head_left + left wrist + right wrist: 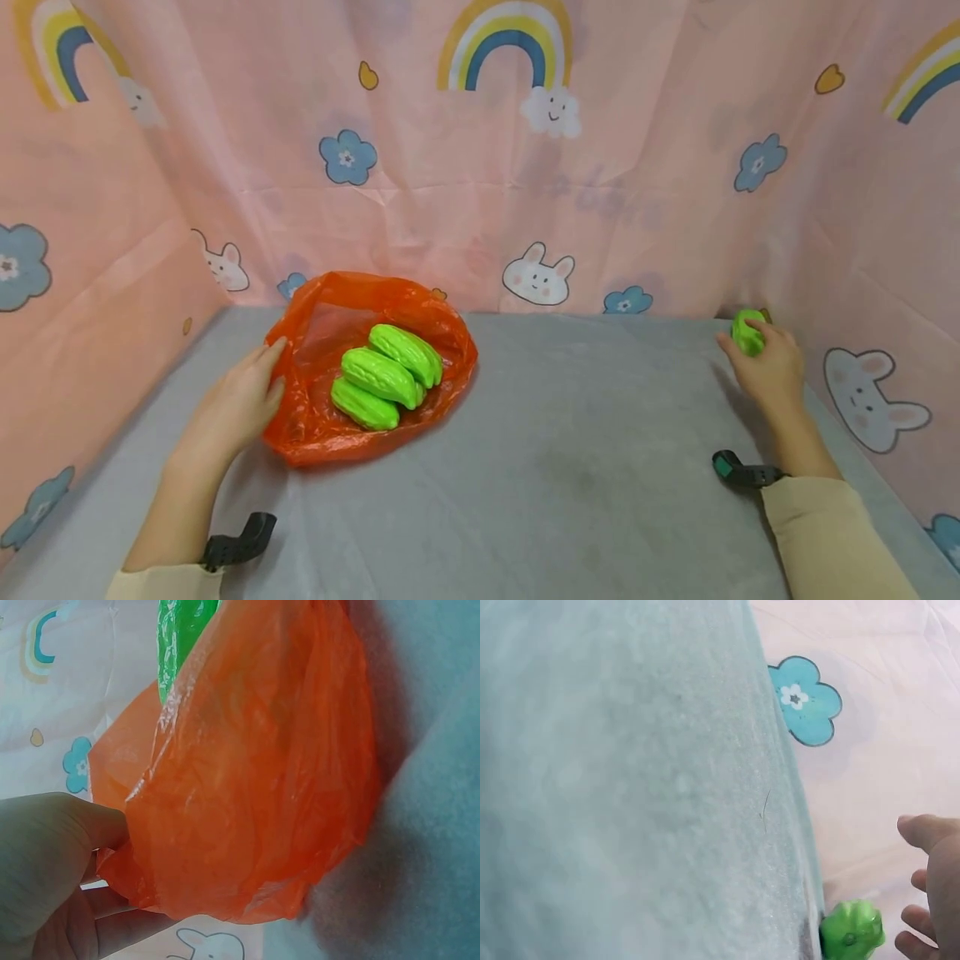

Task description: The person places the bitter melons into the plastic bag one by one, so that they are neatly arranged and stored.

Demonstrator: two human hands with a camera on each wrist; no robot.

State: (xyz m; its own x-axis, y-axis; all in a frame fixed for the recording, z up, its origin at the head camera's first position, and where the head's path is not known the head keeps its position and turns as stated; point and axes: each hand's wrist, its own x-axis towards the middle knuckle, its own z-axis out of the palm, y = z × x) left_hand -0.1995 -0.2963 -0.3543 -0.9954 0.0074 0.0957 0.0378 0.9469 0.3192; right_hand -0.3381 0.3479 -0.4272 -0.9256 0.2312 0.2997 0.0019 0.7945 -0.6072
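An orange plastic bag (322, 446) stands with its mouth wide at left of centre. Inside it lie several bright green, ribbed, elongated toy vegetables (381, 375) that look like bitter melons. My left hand (238, 404) holds the bag's left rim, and the left wrist view has the thumb on one side of the plastic and fingers (124, 930) on the other. At the far right corner, my right hand (772, 362) is beside another green ribbed vegetable (747, 332). A gap shows between that vegetable (852, 930) and the spread fingers (919, 919) in the right wrist view.
A grey cloth (570, 467) covers the table. Pink printed curtains (645, 217) rise along the back and both sides, close behind the bag and the far right vegetable. Each wrist wears a black camera mount (240, 540).
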